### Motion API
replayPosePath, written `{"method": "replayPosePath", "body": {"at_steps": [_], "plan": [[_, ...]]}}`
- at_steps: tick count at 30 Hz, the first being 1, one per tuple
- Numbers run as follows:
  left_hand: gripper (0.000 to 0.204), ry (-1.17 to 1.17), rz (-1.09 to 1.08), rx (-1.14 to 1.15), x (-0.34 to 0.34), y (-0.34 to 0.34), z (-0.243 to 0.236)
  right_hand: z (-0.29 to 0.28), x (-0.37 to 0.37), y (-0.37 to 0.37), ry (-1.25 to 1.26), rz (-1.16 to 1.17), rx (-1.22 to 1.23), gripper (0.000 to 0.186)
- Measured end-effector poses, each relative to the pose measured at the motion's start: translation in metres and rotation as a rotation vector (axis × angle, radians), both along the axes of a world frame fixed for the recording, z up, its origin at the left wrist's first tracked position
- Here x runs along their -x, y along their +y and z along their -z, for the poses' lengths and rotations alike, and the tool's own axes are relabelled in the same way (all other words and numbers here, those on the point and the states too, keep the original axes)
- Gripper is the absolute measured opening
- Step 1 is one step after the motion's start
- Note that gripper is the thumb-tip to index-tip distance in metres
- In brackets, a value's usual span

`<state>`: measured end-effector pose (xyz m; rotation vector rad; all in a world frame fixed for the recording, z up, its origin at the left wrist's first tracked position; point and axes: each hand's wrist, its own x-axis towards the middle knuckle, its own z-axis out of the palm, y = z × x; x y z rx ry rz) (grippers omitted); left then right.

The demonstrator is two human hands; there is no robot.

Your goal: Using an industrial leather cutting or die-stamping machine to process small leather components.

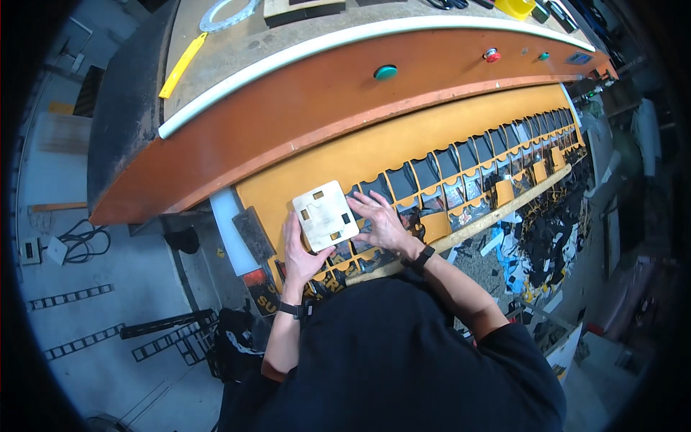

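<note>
A pale square board [324,216] with rounded corners and small rectangular holes, like a cutting die, lies over the left part of a yellow sheet [403,147]. My left hand [302,254] grips its lower left corner, fingers along the left side and thumb by the bottom edge. At the opposite side is my right hand [383,225], its fingers spread and fingertips by the board's right edge. Rows of cut-out openings run along the sheet to the right of the board, with dark material showing through. Whatever lies beneath the board is hidden.
An orange machine beam [317,133] with a green button [385,72] and a red button [492,55] spans beyond the sheet. On top lies a yellow knife [183,66]. A dark block [253,234] sits left of the board; scraps [536,248] litter the right.
</note>
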<state>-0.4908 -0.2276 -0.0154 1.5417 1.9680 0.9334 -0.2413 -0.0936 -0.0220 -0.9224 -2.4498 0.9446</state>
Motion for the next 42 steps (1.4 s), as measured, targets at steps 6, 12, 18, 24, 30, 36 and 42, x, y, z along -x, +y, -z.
{"method": "replayPosePath", "body": {"at_steps": [6, 12, 18, 24, 30, 36, 42], "plan": [[0.133, 0.043, 0.012, -0.066, 0.005, -0.009, 0.009, -0.004, 0.005, -0.004, -0.002, -0.002, -0.036, 0.108], [0.135, -0.021, -0.033, -0.011, -0.002, -0.032, 0.003, -0.013, -0.006, -0.029, 0.014, 0.071, -0.024, 0.106], [0.091, 0.115, 0.021, -0.237, 0.013, -0.019, -0.018, -0.047, -0.009, -0.011, 0.102, 0.393, 0.048, 0.078], [0.057, 0.15, 0.535, -0.11, -0.026, -0.006, 0.005, -0.054, -0.009, -0.022, 0.043, 0.35, 0.157, 0.05], [0.059, 0.299, 0.286, -0.141, -0.048, 0.035, 0.003, -0.069, -0.05, 0.042, 0.139, 0.556, 0.071, 0.055], [0.055, 0.451, 0.119, -0.079, -0.049, 0.057, -0.006, -0.081, -0.14, 0.145, 0.678, 0.786, 0.196, 0.072], [0.048, 0.281, 0.133, 0.146, -0.063, 0.103, -0.051, -0.12, -0.284, 0.288, 0.811, 1.05, 0.041, 0.089]]}}
